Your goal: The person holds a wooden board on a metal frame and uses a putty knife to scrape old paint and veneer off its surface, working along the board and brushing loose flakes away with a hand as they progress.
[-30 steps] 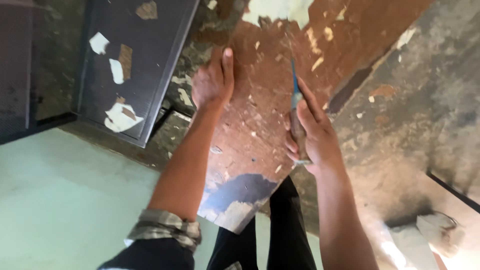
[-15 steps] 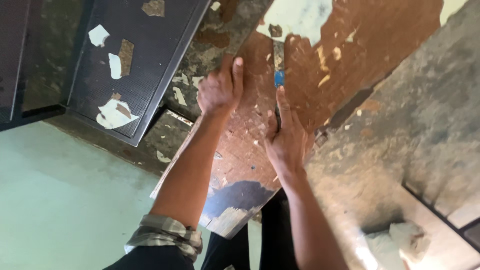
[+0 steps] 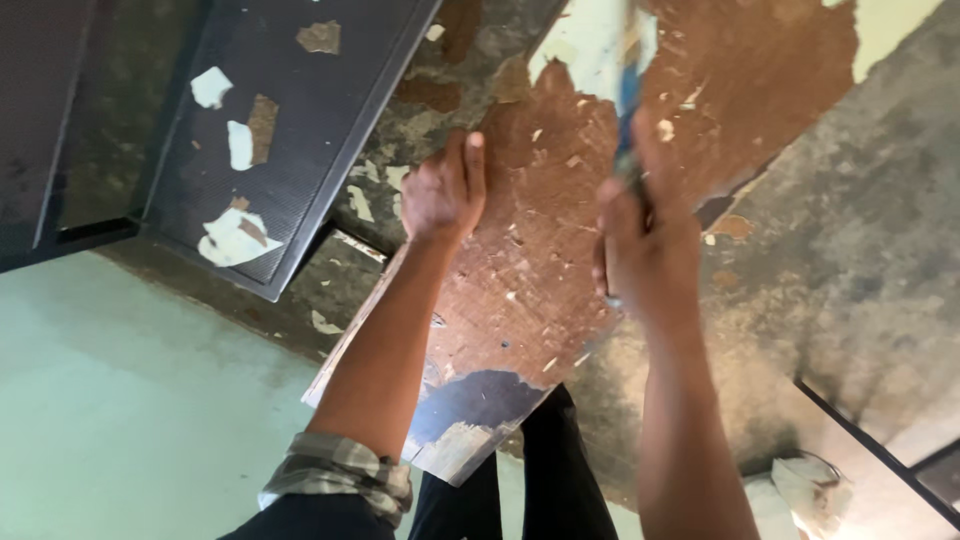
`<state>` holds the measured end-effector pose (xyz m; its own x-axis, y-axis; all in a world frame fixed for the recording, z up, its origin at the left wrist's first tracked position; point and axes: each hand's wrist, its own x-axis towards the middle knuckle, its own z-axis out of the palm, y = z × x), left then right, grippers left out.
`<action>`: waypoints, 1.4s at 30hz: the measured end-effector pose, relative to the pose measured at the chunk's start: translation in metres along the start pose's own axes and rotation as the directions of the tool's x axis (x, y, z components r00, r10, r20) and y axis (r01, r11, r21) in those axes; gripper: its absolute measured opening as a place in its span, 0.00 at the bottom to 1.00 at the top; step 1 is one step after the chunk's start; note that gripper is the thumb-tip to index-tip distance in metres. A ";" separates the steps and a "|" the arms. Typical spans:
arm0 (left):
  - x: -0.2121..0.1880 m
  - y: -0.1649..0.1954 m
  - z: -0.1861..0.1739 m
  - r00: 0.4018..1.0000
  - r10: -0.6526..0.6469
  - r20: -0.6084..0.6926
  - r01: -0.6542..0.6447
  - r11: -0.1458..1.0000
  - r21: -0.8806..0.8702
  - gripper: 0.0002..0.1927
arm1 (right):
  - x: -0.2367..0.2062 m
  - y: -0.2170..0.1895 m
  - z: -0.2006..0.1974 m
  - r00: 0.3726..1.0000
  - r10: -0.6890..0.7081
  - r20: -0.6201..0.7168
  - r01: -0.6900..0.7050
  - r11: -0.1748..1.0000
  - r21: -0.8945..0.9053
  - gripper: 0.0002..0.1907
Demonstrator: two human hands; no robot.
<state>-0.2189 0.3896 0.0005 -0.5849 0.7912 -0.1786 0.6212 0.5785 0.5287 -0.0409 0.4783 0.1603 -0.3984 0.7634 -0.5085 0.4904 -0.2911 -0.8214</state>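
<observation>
A flat brown board [image 3: 530,270] lies tilted on the floor, its pale paint mostly stripped, with a pale patch [image 3: 590,45] left at the far end. My left hand [image 3: 445,190] presses flat on the board's left edge. My right hand [image 3: 645,240] is shut on a blue-handled scraper [image 3: 628,95], whose blurred blade points away toward the pale patch. Paint flakes dot the brown surface.
A dark mesh panel [image 3: 270,130] with paint scraps on it lies at the left. The floor [image 3: 850,260] is rough, stained concrete, and a pale green surface [image 3: 130,400] fills the lower left. A crumpled white rag [image 3: 810,490] sits at the lower right. My dark trouser legs [image 3: 560,480] show below.
My right hand has pushed the scraper forward up the board toward the pale patch. My left hand has kept its place on the board's left edge.
</observation>
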 end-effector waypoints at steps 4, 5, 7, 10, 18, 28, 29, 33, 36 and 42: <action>0.004 -0.001 0.003 0.993 -0.066 0.093 0.063 0.998 0.026 0.23 | -0.031 0.025 0.009 0.953 -0.301 0.046 0.271 0.772 -0.575 0.25; 0.005 -0.001 0.003 0.973 -0.135 0.189 0.132 0.991 0.027 0.24 | -0.034 0.034 0.010 0.899 -0.425 0.103 0.395 0.689 -0.607 0.24; 0.005 -0.001 0.003 0.928 -0.216 0.305 0.211 0.976 0.047 0.24 | -0.029 0.051 0.014 0.978 -0.200 0.060 0.192 0.746 -0.638 0.24; 0.002 0.001 0.002 0.945 -0.202 0.256 0.196 0.979 0.048 0.24 | -0.020 0.067 0.022 0.988 -0.141 0.066 0.151 0.753 -0.640 0.25; -0.002 0.008 -0.002 0.995 -0.098 0.029 0.097 0.994 0.055 0.21 | -0.007 0.075 0.026 0.903 -0.428 0.043 0.357 0.690 -0.629 0.22; 0.004 0.018 -0.018 0.996 -0.076 0.050 0.073 0.996 0.052 0.21 | -0.002 0.029 0.055 0.997 0.073 -0.007 -0.055 0.806 0.589 0.26; 0.005 0.017 -0.018 0.991 -0.097 0.089 0.092 0.994 0.053 0.21 | -0.008 0.032 0.051 0.996 -0.006 -0.084 0.061 0.735 0.676 0.26; 0.005 0.014 -0.012 0.938 -0.219 0.267 0.212 0.976 0.055 0.23 | -0.026 0.053 0.026 0.994 -0.081 -0.069 0.077 0.995 -0.061 0.27; 0.003 0.013 -0.010 0.984 -0.128 0.121 0.123 0.991 0.046 0.24 | -0.043 0.065 0.017 0.987 -0.161 0.012 0.141 0.820 -0.555 0.26; 0.002 0.010 -0.004 0.992 0.059 -0.111 -0.045 0.991 0.126 0.23 | -0.053 0.072 0.021 0.998 0.002 -0.062 -0.035 0.841 -0.540 0.25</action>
<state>-0.2161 0.3962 0.0092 -0.6013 0.7972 -0.0541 0.7076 0.5628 0.4273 -0.0010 0.4047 0.1221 -0.3488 0.7972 -0.4927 0.8447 0.0398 -0.5337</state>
